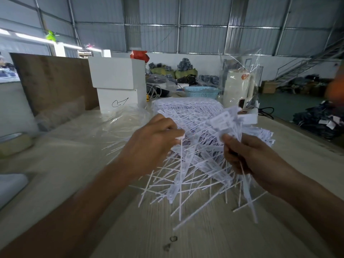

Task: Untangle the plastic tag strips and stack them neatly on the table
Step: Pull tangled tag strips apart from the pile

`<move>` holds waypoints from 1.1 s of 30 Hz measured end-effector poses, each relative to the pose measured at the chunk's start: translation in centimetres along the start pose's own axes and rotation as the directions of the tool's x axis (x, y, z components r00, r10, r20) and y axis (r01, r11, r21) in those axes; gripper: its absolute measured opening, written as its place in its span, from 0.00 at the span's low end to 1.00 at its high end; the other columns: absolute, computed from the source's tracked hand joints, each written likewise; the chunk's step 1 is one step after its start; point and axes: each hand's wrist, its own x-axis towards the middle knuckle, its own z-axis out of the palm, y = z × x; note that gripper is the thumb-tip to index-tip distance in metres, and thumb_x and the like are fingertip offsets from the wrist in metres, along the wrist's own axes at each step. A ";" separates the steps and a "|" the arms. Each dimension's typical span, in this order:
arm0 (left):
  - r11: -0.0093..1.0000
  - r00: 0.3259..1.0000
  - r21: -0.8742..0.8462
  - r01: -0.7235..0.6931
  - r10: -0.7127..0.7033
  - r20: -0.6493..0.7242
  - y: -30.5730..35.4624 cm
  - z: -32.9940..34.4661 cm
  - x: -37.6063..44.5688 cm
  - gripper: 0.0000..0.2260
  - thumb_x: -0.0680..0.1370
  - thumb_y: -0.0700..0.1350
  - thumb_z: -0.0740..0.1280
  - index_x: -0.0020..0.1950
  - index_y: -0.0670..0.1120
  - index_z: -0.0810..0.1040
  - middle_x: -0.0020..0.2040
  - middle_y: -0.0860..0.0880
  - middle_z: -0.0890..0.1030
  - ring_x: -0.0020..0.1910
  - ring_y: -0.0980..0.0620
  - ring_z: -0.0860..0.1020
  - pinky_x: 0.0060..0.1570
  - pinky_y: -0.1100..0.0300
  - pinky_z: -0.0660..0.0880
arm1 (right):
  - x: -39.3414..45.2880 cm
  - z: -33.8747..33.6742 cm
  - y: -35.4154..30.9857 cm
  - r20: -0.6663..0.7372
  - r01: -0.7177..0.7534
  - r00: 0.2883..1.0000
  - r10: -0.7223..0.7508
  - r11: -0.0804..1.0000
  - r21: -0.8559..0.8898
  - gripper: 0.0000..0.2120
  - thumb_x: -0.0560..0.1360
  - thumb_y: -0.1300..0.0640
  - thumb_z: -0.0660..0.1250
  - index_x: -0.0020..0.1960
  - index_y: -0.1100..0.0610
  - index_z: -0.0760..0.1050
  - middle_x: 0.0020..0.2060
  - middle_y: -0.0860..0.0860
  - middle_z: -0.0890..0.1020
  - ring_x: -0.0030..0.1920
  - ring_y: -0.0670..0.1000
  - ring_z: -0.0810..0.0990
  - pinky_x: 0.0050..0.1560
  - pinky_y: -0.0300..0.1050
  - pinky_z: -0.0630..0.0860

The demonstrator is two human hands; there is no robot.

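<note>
Tag strips [197, 164] tangled between hands; left hand [154, 138] pinches one, right hand [247, 155] grips bunch.

Wood table [195, 239] w/ tag strips [195, 175], boxes [119, 86]

**Plastic, wood grain and film**

The tag strips [201, 164] between the two hands were thin white plastic, smooth and faintly glossy. Beneath them the worktop [186, 229] showed pale, matt wood grain. Beyond the left hand [154, 135] lay crinkled clear film [119, 118], shiny, and matt white boxes [119, 84]. Past the right hand [247, 153] stood a perforated blue plastic basket [202, 91].
</note>
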 end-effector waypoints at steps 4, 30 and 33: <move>0.987 0.997 -0.136 0.082 -0.079 0.026 0.5 1.0 -0.3 0.10 0.78 0.39 0.70 0.59 0.40 0.83 0.50 0.46 0.81 0.50 0.45 0.76 0.48 0.48 0.77 | 0.1 0.1 0.0 -0.016 0.015 1.000 -0.015 1.000 -0.020 0.23 0.81 0.40 0.60 0.32 0.51 0.73 0.29 0.55 0.74 0.29 0.53 0.71 0.35 0.49 0.69; 0.997 0.999 -0.080 0.020 -0.022 -0.032 2.9 1.0 -0.1 0.14 0.81 0.44 0.61 0.60 0.41 0.82 0.47 0.46 0.83 0.44 0.45 0.78 0.37 0.51 0.77 | -0.6 2.0 -0.1 -0.033 -0.061 0.997 0.073 0.964 0.260 0.17 0.78 0.53 0.69 0.31 0.52 0.75 0.26 0.49 0.58 0.24 0.47 0.53 0.22 0.37 0.56; 0.976 0.996 0.203 -0.083 0.075 0.048 3.2 0.6 0.0 0.15 0.80 0.48 0.59 0.58 0.43 0.82 0.43 0.48 0.81 0.43 0.46 0.78 0.31 0.53 0.77 | -0.8 2.2 -0.3 -0.106 -0.032 0.993 0.055 0.976 0.214 0.18 0.77 0.52 0.71 0.29 0.52 0.76 0.24 0.49 0.60 0.24 0.48 0.55 0.24 0.38 0.57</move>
